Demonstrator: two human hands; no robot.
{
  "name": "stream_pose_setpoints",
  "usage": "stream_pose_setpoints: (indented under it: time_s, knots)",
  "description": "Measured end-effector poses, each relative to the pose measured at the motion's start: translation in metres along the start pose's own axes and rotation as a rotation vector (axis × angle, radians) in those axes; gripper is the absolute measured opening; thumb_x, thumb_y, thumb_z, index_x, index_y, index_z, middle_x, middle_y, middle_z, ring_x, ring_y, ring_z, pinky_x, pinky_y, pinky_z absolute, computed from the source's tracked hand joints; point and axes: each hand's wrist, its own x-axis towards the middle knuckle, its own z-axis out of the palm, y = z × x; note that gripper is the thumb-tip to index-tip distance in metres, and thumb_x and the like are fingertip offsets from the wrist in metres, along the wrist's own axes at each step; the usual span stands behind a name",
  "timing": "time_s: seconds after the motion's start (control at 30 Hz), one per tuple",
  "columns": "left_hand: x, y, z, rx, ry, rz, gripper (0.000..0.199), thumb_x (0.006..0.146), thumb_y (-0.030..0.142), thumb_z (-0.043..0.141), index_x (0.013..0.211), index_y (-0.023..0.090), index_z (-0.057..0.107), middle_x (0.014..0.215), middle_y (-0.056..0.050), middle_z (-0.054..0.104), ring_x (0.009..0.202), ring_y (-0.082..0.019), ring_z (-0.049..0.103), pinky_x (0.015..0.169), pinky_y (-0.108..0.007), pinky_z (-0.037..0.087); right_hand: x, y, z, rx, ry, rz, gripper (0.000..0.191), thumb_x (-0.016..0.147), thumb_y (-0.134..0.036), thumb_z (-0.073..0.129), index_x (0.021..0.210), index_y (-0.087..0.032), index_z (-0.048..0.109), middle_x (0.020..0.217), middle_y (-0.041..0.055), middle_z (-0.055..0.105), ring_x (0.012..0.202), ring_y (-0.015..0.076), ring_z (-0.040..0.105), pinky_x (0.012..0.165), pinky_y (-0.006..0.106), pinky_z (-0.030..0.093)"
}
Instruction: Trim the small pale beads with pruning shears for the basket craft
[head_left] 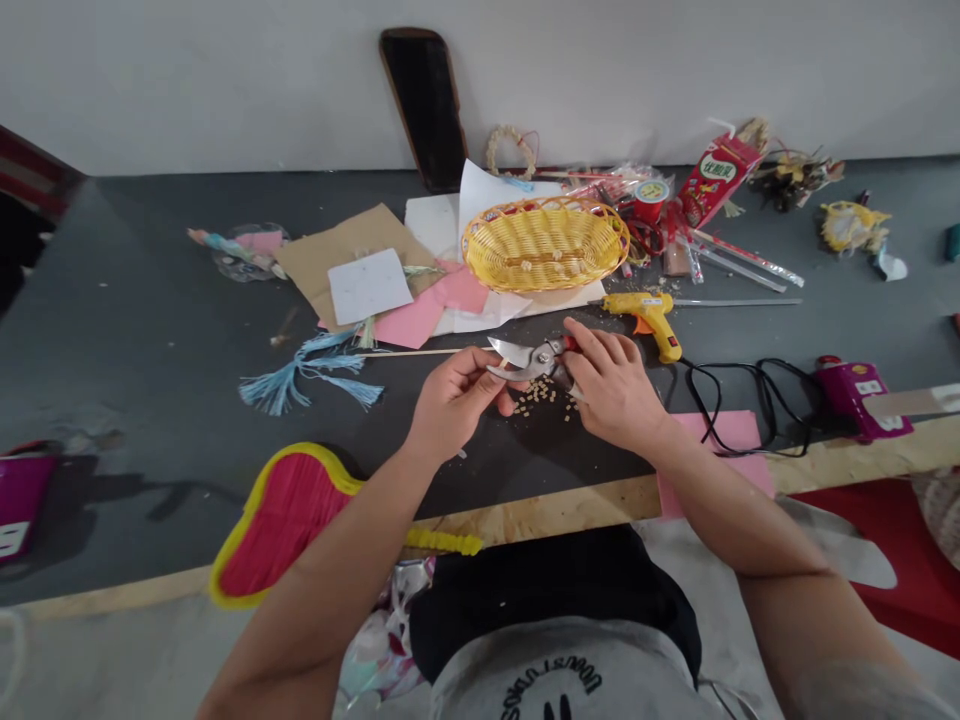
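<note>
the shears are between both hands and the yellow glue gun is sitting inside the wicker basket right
Not quite: the yellow hot glue gun isn't inside the wicker basket. The head view shows it lying on the dark table just in front of the basket. The shears are between the left hand and right hand, as you said.

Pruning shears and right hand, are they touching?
Touching: the head view shows the right hand closed over the red handle of the pruning shears.
</note>
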Motion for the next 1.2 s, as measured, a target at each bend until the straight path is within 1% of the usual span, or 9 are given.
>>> stream_pose_setpoints:
  time_s: [0.2, 0.47, 0.57, 0.63, 0.7, 0.77, 0.83, 1.03, 1.2]
  knots:
    - [-0.003, 0.005, 0.005, 0.102, -0.020, 0.012, 0.035, 0.085, 0.046, 0.077, 0.082, 0.016, 0.059, 0.080, -0.007, 0.079, 0.052, -0.011, 0.065, 0.056, -0.025, 0.055, 0.000, -0.004, 0.002, -0.011, 0.024, 0.001, 0.033, 0.092, -0.021, 0.052, 0.123, -0.018, 0.060, 0.158, 0.0159, 0.047, 0.132, 0.0317, 0.046, 0.106, 0.048, 0.035]
    - [-0.003, 0.005, 0.007, 0.100, -0.045, 0.027, 0.036, 0.085, 0.047, 0.077, 0.081, 0.017, 0.058, 0.079, -0.007, 0.079, 0.052, -0.012, 0.066, 0.057, -0.025, 0.056, -0.001, -0.003, 0.004, 0.009, 0.039, -0.011, 0.030, 0.094, -0.027, 0.055, 0.122, -0.019, 0.060, 0.154, 0.0150, 0.052, 0.130, 0.0319, 0.048, 0.102, 0.048, 0.037]
    - [-0.003, 0.004, 0.006, 0.093, -0.047, 0.034, 0.035, 0.086, 0.046, 0.077, 0.081, 0.017, 0.058, 0.081, -0.007, 0.079, 0.052, -0.011, 0.065, 0.057, -0.025, 0.056, 0.000, -0.004, 0.004, 0.064, 0.041, 0.020, 0.029, 0.094, -0.028, 0.056, 0.121, -0.019, 0.060, 0.149, 0.0158, 0.056, 0.128, 0.0316, 0.050, 0.101, 0.047, 0.038]
    - [-0.003, 0.005, 0.005, 0.093, -0.040, 0.041, 0.034, 0.086, 0.045, 0.077, 0.081, 0.017, 0.059, 0.081, -0.007, 0.079, 0.052, -0.011, 0.065, 0.057, -0.025, 0.056, 0.001, -0.005, 0.003, 0.112, 0.048, 0.052, 0.033, 0.094, -0.028, 0.055, 0.124, -0.016, 0.058, 0.148, 0.0177, 0.056, 0.128, 0.0311, 0.051, 0.101, 0.046, 0.039]
    - [-0.004, 0.006, 0.006, 0.100, -0.037, 0.039, 0.033, 0.086, 0.045, 0.077, 0.081, 0.016, 0.060, 0.081, -0.007, 0.079, 0.051, -0.011, 0.065, 0.057, -0.025, 0.055, 0.002, -0.006, 0.001, 0.136, 0.037, 0.069, 0.047, 0.094, -0.029, 0.054, 0.137, -0.013, 0.051, 0.149, 0.0191, 0.054, 0.128, 0.0316, 0.051, 0.101, 0.046, 0.038]
    - [-0.005, 0.008, 0.007, 0.116, -0.040, 0.030, 0.033, 0.086, 0.045, 0.077, 0.081, 0.016, 0.062, 0.080, -0.007, 0.079, 0.051, -0.011, 0.065, 0.058, -0.026, 0.056, 0.003, -0.007, -0.002, 0.125, -0.003, 0.072, 0.061, 0.093, -0.030, 0.054, 0.150, -0.014, 0.041, 0.148, 0.0186, 0.055, 0.126, 0.0330, 0.051, 0.100, 0.047, 0.038]
    - [-0.007, 0.009, 0.008, 0.129, -0.042, 0.024, 0.033, 0.086, 0.046, 0.076, 0.081, 0.016, 0.063, 0.079, -0.007, 0.078, 0.050, -0.012, 0.064, 0.059, -0.027, 0.057, 0.003, -0.008, -0.005, 0.100, -0.048, 0.080, 0.068, 0.091, -0.029, 0.054, 0.156, -0.016, 0.036, 0.141, 0.0173, 0.059, 0.122, 0.0335, 0.052, 0.097, 0.047, 0.038]
    - [-0.009, 0.007, 0.008, 0.132, -0.041, 0.017, 0.034, 0.088, 0.047, 0.074, 0.081, 0.015, 0.064, 0.078, -0.007, 0.077, 0.047, -0.010, 0.061, 0.056, -0.027, 0.056, 0.005, -0.010, -0.007, 0.078, -0.107, 0.096, 0.073, 0.081, -0.015, 0.054, 0.153, -0.018, 0.041, 0.132, 0.0160, 0.062, 0.115, 0.0311, 0.053, 0.094, 0.044, 0.037]
    - [-0.009, 0.007, 0.009, 0.094, -0.053, -0.030, 0.037, 0.085, 0.050, 0.075, 0.079, 0.015, 0.063, 0.072, -0.005, 0.075, 0.042, -0.009, 0.056, 0.049, -0.024, 0.052, 0.004, -0.010, -0.007, 0.074, -0.152, 0.101, 0.072, 0.079, -0.014, 0.055, 0.150, -0.016, 0.044, 0.130, 0.0161, 0.063, 0.113, 0.0309, 0.054, 0.091, 0.044, 0.036]
